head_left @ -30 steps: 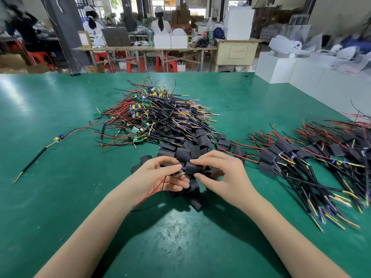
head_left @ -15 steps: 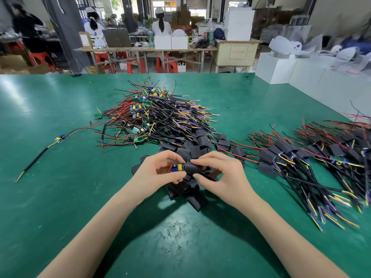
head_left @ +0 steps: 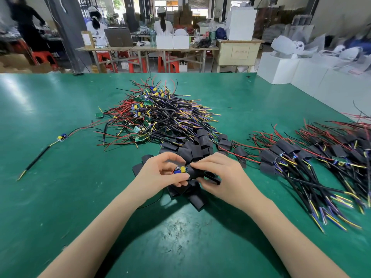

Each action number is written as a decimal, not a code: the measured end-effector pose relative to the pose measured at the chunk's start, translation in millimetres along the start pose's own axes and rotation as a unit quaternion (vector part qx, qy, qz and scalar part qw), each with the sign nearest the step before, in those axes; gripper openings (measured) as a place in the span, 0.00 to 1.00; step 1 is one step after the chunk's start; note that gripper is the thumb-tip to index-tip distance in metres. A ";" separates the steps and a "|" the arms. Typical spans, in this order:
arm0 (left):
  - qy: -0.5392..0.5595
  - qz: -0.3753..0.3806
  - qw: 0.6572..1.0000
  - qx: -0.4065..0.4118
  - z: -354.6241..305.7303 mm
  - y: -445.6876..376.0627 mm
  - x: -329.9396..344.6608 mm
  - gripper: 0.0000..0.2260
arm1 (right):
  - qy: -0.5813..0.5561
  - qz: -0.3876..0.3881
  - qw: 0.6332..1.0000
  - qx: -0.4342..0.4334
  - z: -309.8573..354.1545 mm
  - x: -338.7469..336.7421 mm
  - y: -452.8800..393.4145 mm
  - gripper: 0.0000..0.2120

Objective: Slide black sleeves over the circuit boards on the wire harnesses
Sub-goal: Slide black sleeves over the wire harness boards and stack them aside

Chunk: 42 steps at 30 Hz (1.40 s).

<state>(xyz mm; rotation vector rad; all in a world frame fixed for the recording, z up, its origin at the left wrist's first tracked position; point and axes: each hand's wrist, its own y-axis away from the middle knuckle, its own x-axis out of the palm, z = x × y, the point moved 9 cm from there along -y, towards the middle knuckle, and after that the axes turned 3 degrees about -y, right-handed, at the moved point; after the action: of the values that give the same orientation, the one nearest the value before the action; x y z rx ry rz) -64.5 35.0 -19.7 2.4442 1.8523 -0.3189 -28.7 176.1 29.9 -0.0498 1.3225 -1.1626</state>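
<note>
Circuit board with blue and yellow parts sits between both hands, low over the green table, just above the loose sleeve pile. Going left to right: a lone harness lies far left, well apart, board bare. The unsleeved harness heap sits behind the hands, within reach as feed stock. Left hand pinches the board's left end, thumb under, fingers curled over, probably to steady it as the fixed side. Black sleeve meets the board's right end; how far it overlaps, can't tell. Right hand pinches the sleeve, fingertips on top, likely to push it leftward over the board. Sleeve looks flat, matte, open-mouthed; the board looks mostly exposed, so the step seems early. A red wire shows at the board's left, under the left fingers. Further right the finished harnesses lie fanned out, sleeves on, sorted away from the undone ones.
</note>
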 end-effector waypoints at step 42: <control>-0.017 0.050 0.997 0.056 -7.4 2.4 5.0 0.09 | -0.008 0.018 0.997 0.075 -5.9 -4.3 3.3 0.14</control>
<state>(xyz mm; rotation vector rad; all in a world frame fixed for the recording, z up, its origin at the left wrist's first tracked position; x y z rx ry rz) -60.0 40.4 -13.6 2.5754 1.7377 -0.4684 -30.3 183.9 29.0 0.0744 1.2143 -1.2252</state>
